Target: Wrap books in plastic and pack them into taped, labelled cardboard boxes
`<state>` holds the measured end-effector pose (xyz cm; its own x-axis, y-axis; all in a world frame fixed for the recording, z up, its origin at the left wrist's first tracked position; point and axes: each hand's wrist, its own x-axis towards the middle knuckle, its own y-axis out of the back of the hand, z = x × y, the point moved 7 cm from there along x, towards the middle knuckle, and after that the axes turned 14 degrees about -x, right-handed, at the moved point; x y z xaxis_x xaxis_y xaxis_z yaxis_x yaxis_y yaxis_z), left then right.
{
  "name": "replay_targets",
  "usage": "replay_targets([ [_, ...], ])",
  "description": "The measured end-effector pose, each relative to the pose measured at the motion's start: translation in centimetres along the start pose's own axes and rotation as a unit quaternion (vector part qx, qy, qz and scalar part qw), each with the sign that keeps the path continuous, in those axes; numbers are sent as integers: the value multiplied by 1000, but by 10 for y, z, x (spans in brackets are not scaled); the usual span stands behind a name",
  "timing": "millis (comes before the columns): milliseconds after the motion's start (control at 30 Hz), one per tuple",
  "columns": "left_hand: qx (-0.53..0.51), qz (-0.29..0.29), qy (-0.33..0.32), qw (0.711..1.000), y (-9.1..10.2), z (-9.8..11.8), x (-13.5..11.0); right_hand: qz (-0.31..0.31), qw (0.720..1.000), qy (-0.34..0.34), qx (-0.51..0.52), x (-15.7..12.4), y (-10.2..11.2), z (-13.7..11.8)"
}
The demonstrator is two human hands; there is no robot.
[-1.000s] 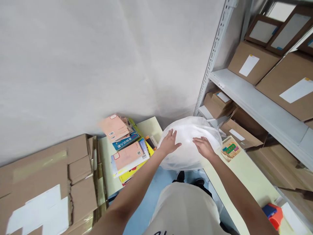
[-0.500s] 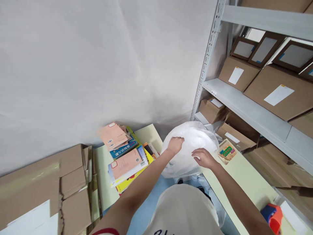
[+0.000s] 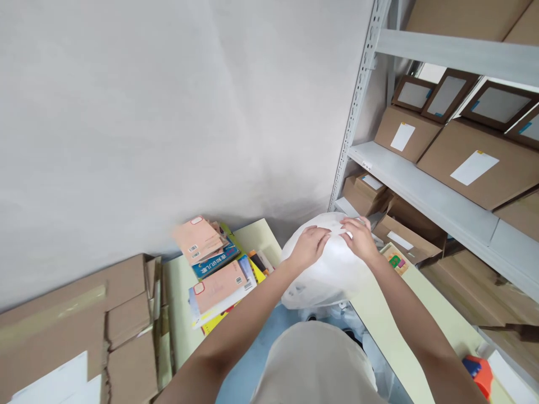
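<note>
A big white translucent plastic bag (image 3: 330,278) bulges between two pale tables in front of me. My left hand (image 3: 309,247) and my right hand (image 3: 357,237) meet at its top, fingers curled and pinching the plastic at the far upper edge. The bag's contents are hidden. A small colourful toy block set (image 3: 394,261) lies on the right table just beyond the bag, partly covered by my right arm.
A stack of books (image 3: 217,269) lies on the left table (image 3: 261,233). Flattened cardboard boxes (image 3: 80,331) fill the lower left. A grey metal shelf rack (image 3: 425,188) with cardboard boxes stands at right. A red and blue tape dispenser (image 3: 478,373) sits at the lower right.
Both hands slid from the bag's near top surface up to its far edge and came together, closing on the plastic. The bag looks gathered and narrower.
</note>
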<state>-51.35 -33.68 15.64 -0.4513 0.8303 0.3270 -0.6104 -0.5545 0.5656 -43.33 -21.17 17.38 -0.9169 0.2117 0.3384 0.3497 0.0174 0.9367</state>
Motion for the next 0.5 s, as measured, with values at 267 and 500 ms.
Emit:
replay_targets([
  [267,-62,71,133,987,20,-30,4,89,994,-18,57,30,75,1],
  [500,-47,126,134,982,38,-46,31,240,959,-63,136,30,160,17],
])
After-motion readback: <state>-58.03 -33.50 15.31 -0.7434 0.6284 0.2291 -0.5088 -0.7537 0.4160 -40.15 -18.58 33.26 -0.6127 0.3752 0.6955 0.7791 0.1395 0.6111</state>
